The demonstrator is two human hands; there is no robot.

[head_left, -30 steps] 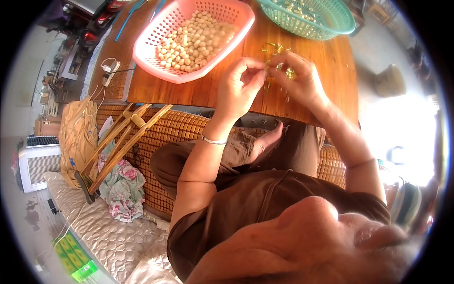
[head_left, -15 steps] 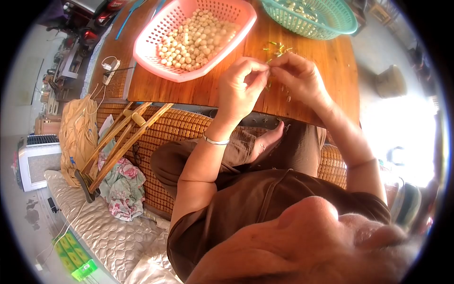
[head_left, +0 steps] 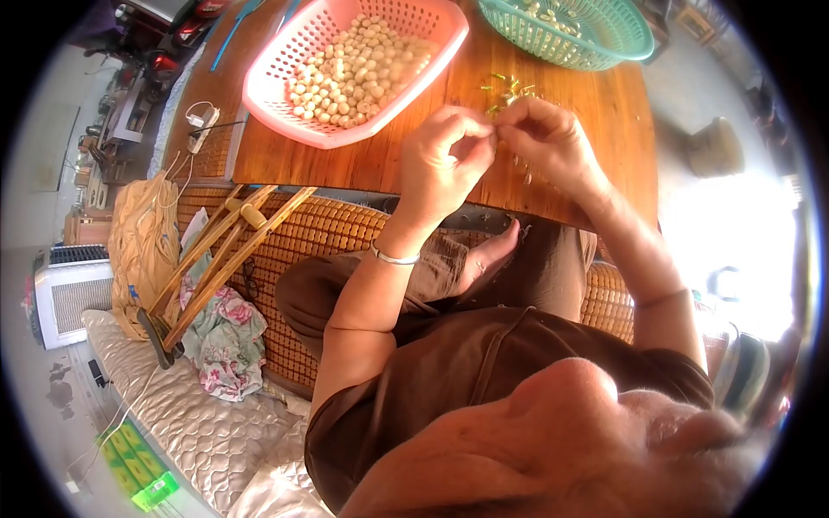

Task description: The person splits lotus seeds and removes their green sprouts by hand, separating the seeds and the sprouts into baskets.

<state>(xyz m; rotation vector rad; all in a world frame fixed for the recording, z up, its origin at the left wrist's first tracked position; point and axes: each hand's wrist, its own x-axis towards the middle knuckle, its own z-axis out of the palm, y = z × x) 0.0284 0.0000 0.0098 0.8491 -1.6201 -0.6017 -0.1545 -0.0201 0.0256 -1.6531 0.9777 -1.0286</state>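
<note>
Over the near edge of the wooden table [head_left: 345, 170], my left hand [head_left: 445, 160] and my right hand [head_left: 553, 147] meet at the fingertips. Both hands are closed in a pinch; whatever lies between the fingertips is too small to make out. A pink perforated basket [head_left: 302, 52] of round pale pieces [head_left: 354, 73] stands to the left of my hands. Beyond my right hand is a green basket [head_left: 596, 53] with small whitish pieces [head_left: 553, 17] inside. Small green-yellow scraps [head_left: 509, 89] lie on the table just past my fingers.
Wooden crutches [head_left: 233, 259] lean at the table's left side by a floral cloth [head_left: 226, 337] and a tan bag [head_left: 142, 250]. A white power strip [head_left: 203, 129] with cables is at the left. A round stool [head_left: 715, 147] stands to the right.
My hands have shifted slightly to the right, with their fingertips still together. The baskets and the things around them stay nearly the same in view.
</note>
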